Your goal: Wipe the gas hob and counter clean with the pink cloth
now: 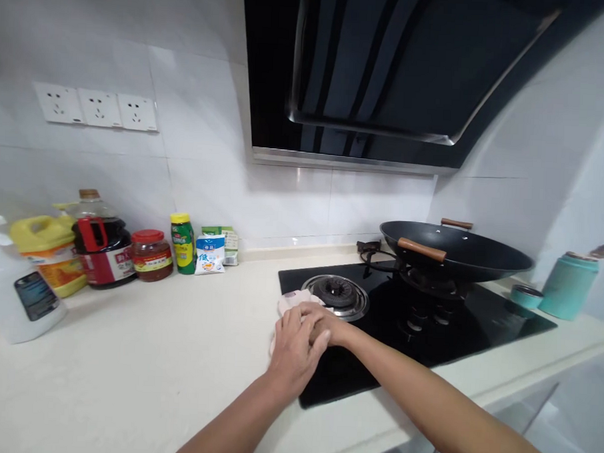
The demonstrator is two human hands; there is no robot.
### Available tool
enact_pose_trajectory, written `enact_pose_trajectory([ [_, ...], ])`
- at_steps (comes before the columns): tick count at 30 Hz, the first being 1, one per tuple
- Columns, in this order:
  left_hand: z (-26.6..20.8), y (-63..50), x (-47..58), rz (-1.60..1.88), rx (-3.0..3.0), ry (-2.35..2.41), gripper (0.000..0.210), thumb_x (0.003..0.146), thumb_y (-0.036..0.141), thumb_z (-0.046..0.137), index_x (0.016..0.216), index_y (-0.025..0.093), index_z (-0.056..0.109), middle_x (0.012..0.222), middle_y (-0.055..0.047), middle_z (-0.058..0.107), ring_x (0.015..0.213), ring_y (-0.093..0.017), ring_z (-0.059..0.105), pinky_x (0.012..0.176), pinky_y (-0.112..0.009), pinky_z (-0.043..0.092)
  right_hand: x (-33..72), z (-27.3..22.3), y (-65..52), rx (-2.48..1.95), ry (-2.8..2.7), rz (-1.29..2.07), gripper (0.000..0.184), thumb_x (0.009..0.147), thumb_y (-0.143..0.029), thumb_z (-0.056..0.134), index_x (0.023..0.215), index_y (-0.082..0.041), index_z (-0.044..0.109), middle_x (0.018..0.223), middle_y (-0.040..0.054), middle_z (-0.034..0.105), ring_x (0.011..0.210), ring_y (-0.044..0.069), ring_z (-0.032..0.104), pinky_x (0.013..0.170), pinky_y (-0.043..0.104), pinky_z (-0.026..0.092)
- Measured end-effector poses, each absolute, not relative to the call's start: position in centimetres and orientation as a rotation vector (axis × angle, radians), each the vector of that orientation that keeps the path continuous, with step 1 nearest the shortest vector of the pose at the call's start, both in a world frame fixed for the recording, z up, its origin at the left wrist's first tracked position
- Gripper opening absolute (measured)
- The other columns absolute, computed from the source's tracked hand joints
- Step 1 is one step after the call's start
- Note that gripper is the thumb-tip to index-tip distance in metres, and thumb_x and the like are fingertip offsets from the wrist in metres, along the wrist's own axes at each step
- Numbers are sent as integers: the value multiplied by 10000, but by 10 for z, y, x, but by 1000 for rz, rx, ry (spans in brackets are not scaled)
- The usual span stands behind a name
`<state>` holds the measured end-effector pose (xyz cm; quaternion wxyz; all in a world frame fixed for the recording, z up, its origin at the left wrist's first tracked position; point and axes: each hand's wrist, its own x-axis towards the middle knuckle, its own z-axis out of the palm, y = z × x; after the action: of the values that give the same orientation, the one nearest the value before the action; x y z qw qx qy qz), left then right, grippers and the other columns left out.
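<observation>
A pale, pinkish-white cloth (295, 300) lies bunched at the left edge of the black gas cooktop (335, 378), just in front of the left burner (335, 291). My left hand (297, 346) is closed on the cloth from the left side, its fingers overlapping those of the other hand. Reaching in from the right, my right hand (330, 326) also grips the cloth, with its fingertips partly hidden. Much of the cloth is covered by both hands.
A black wok (461, 257) with wooden handles sits on the right burner. Along the wall at left stand a white spray bottle (21, 294), a yellow jug (50, 252), a dark sauce bottle (104, 244), a red-lidded jar (151, 255) and seasoning packs (211, 252). A turquoise canister (569, 286) stands far right.
</observation>
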<state>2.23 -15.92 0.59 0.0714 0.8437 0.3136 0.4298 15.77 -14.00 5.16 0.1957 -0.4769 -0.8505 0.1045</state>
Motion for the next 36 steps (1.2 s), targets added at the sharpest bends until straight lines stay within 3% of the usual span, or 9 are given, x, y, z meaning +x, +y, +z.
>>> enact_pose_trajectory([
  [6,-5,-144,21,1295,2609,1094,406,959,366,551,1351,260,565,1318,-109,532,1237,-316,469,1063,-549,379,150,48,-102,-1393,-2345,332,144,838,-198,598,703,-192,550,787,10,578,761,166,536,718,288,453],
  [11,-4,-143,20,1240,2612,1010,478,963,340,547,1432,276,479,1423,-113,467,1315,-306,426,1111,-544,348,169,53,-104,-1292,-2386,479,57,824,-221,615,842,-178,648,908,25,650,838,170,579,765,272,460],
  [17,1,-146,20,1059,2405,1100,491,984,417,489,1453,281,436,1334,-113,517,1281,-293,466,1096,-528,391,201,64,-116,-1224,-2473,753,368,732,-256,668,1094,-200,702,1052,22,714,946,213,642,800,273,484],
  [22,3,-152,18,775,2460,1096,966,817,461,723,1588,237,187,1486,-183,430,1400,-395,368,1109,-595,361,204,64,-127,-1425,-2452,639,425,705,-260,629,1120,-188,687,1026,57,724,885,238,665,709,287,484],
  [24,8,-152,11,693,2467,1087,1040,775,403,764,1597,222,155,1547,-198,373,1428,-408,343,1127,-612,335,197,63,-131,-1420,-2457,564,429,704,-252,615,1121,-182,680,1051,74,722,912,246,665,723,289,481],
  [30,19,-147,-15,758,2397,915,930,783,281,715,1576,203,235,1608,-144,330,1477,-316,310,1226,-530,247,182,59,-138,-1361,-2482,367,377,743,-336,625,1069,-157,684,1027,118,712,895,271,659,739,330,477],
  [36,19,-154,-26,702,2452,872,812,862,280,621,1582,204,252,1605,-139,350,1474,-319,324,1212,-554,269,195,58,-134,-1233,-2593,501,731,717,-531,741,1336,-178,579,1230,125,647,1112,314,601,958,413,458],
])
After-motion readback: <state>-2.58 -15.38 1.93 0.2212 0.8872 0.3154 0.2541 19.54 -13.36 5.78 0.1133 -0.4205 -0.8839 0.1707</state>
